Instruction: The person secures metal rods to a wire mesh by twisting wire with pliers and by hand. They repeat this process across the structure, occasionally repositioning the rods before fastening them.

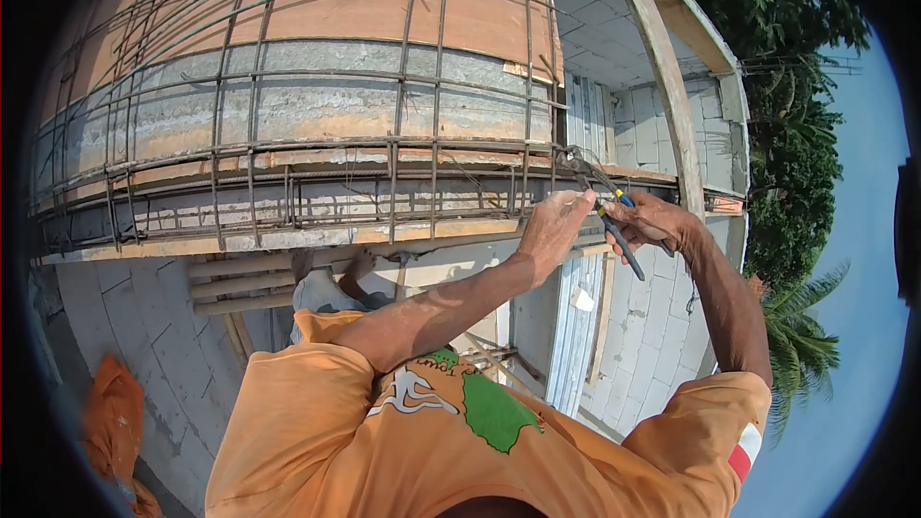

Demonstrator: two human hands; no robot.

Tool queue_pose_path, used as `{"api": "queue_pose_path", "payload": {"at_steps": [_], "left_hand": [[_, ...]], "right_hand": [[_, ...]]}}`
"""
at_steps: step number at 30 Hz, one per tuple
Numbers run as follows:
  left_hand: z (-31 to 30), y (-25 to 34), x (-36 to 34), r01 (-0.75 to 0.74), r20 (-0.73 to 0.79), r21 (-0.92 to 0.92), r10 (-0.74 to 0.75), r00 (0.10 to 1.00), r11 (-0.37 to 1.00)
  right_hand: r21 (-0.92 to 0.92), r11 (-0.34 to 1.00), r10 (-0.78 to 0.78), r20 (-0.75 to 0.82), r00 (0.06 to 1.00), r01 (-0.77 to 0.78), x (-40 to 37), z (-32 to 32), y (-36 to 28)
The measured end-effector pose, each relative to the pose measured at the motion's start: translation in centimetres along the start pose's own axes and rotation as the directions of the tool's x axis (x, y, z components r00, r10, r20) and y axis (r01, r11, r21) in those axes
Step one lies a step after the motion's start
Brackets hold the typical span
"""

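Note:
A pair of pliers point(610, 232) with dark handles marked yellow and blue is in my right hand point(652, 223), whose fingers are wrapped round them. The jaws sit at the end of a tied steel bar cage point(393, 149), against its bars. My left hand point(552, 228) is closed right beside the pliers, fingertips pressed together near the handles. Whatever those fingertips pinch, if anything, is too small to make out. Thin wire ends stick out from several crossings of the bars.
A concrete beam edge and timber formwork board point(384, 235) run below the cage. Brown plywood point(345, 10) lies behind it. A slanting wooden post point(662, 67) stands right of my hands. Bamboo poles point(245, 285) are beneath, by my feet. An orange cloth point(113, 417) is lower left.

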State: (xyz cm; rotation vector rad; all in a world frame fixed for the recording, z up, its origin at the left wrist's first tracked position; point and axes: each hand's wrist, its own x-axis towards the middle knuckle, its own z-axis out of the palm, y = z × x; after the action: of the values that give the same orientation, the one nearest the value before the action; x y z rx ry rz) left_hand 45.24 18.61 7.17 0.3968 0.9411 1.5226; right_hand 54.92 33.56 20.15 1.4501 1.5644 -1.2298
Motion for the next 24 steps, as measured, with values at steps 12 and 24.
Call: {"api": "queue_pose_path", "payload": {"at_steps": [12,24], "left_hand": [[4.0,-1.4,9.3,0.353,0.024,-0.728,-0.493,0.870,0.588],[5.1,-2.7,9.4,0.103,-0.020,-0.900,-0.277,0.961,0.423]], "right_hand": [[0.002,1.000,-0.009,-0.015,1.000,0.009,0.4,0.3,0.7],[-0.878,0.296,-0.518,-0.478,0.710,-0.375,-4.9,8.5,1.9]]}}
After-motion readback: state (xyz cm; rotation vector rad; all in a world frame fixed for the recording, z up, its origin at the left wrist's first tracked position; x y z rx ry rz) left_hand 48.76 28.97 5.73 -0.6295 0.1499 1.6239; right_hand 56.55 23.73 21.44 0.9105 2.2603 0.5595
